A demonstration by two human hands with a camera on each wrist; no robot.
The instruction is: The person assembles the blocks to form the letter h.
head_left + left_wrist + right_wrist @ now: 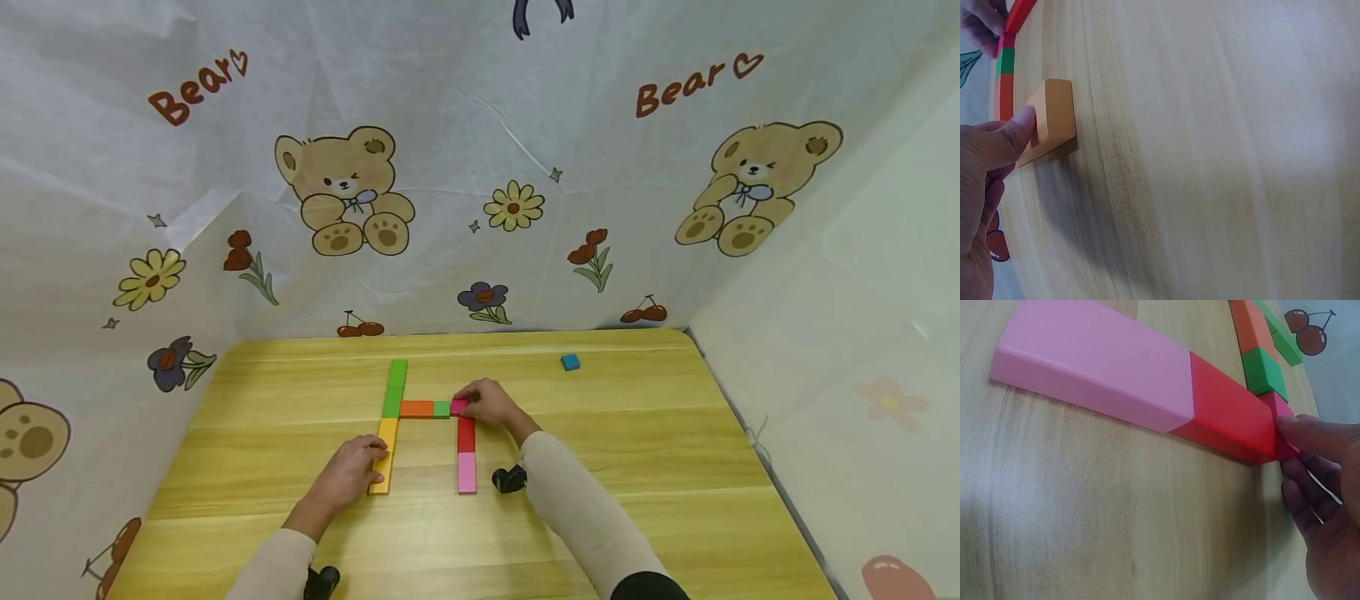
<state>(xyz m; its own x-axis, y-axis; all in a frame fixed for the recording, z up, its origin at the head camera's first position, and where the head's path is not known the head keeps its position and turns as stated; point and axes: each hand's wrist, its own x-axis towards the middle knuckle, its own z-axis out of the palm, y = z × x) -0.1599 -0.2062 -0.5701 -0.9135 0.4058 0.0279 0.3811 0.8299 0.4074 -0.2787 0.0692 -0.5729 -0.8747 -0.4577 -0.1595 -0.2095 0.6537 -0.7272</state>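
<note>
Flat coloured blocks lie end to end on the table. My left hand [348,472] is at the near end of the left column, thumb and fingers on either side of a yellow block [1060,112]. Above it in that column are another yellow block [387,429] and two green blocks [394,402]. An orange block [417,409] and a small green block [442,409] run rightward from the column. At their right end, my right hand [491,403] pinches a magenta block [1277,406], partly hidden by the fingers. A red block [1229,406] touches it, followed by a pink block [1091,356].
A small blue block [571,362] lies apart near the table's far right. The wooden table [637,433] ends at a cloth [450,100] printed with bears and flowers. Black wrist devices [510,479] sit beside both sleeves.
</note>
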